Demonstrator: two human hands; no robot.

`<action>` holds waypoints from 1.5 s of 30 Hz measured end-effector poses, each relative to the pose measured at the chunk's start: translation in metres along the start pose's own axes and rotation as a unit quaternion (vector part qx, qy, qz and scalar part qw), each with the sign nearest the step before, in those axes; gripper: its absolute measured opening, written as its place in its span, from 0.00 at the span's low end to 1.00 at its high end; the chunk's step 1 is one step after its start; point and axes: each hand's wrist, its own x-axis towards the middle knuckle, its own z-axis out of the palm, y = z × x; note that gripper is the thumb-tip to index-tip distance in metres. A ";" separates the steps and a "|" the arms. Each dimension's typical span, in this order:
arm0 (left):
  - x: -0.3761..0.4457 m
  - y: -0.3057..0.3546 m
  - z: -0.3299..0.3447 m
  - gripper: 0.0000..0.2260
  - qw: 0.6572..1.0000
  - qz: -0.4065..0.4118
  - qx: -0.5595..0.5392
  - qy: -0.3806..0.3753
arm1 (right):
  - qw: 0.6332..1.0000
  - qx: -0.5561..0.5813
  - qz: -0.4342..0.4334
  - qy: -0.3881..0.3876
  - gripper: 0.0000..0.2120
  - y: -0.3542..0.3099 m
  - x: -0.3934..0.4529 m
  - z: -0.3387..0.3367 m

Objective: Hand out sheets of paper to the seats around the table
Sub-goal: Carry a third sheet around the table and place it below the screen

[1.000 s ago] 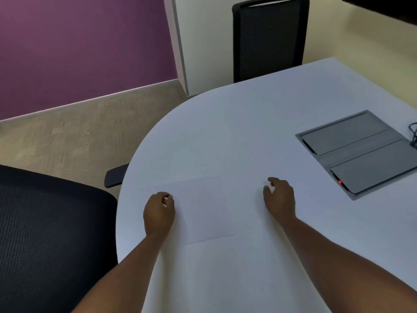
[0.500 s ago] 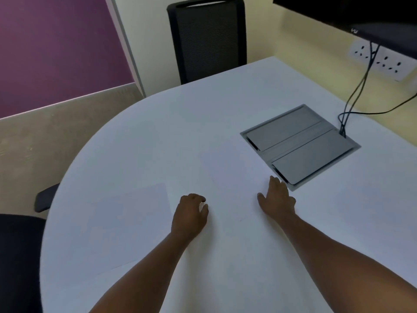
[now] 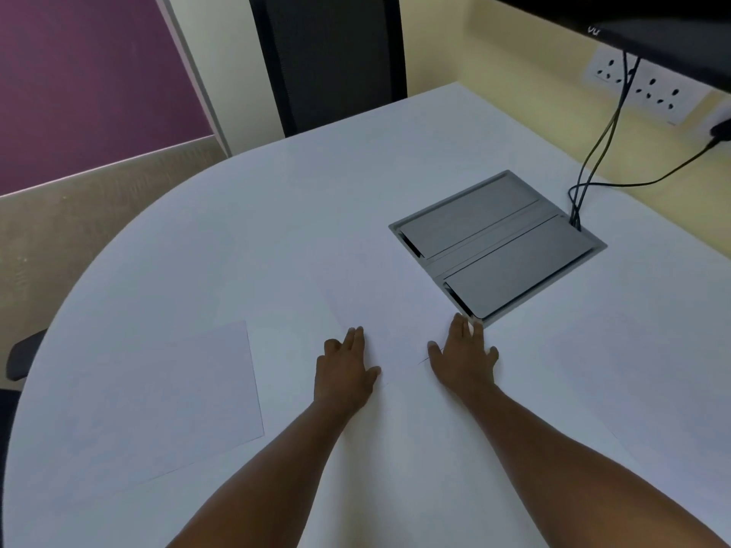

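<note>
Both my hands now flat on the next sheet, frame centre.
My left hand (image 3: 344, 369) has left the dealt sheet (image 3: 158, 409) at lower left of the desk (image 3: 277, 215); with my right hand (image 3: 464, 359), both grips released, pressing a faint sheet (image 3: 395, 322). 1 seat served.

**Two bare hands pressed flat, side by side**

Both forearms reach forward from the bottom of the frame, bare to the elbow and angled slightly toward each other. The left hand (image 3: 346, 369) lies palm down, fingers extended and close together, thumb out to the right. The right hand (image 3: 464, 359) lies palm down just beside it, fingers spread a little wider, thumb pointing left toward the other hand. Neither hand grips anything; both are flat and open, with a narrow gap between the thumbs.
</note>
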 end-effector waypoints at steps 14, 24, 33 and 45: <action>-0.014 -0.010 -0.001 0.38 1.000 -0.002 -0.014 0.005 | 0.759 0.622 0.177 -0.071 0.09 -0.010 0.035 -0.042; -0.040 -0.022 -0.017 0.37 0.998 -0.046 -0.039 0.004 | 0.937 0.333 0.040 -0.094 0.10 -0.009 0.001 -0.033; -0.082 -0.044 -0.083 0.36 0.901 -0.232 -0.366 0.035 | 0.853 0.515 0.035 -0.076 0.20 -0.046 -0.041 -0.054; -0.178 -0.085 -0.191 0.10 0.779 -0.181 -0.585 0.132 | 0.810 0.584 -0.049 -0.005 0.07 -0.134 -0.177 -0.102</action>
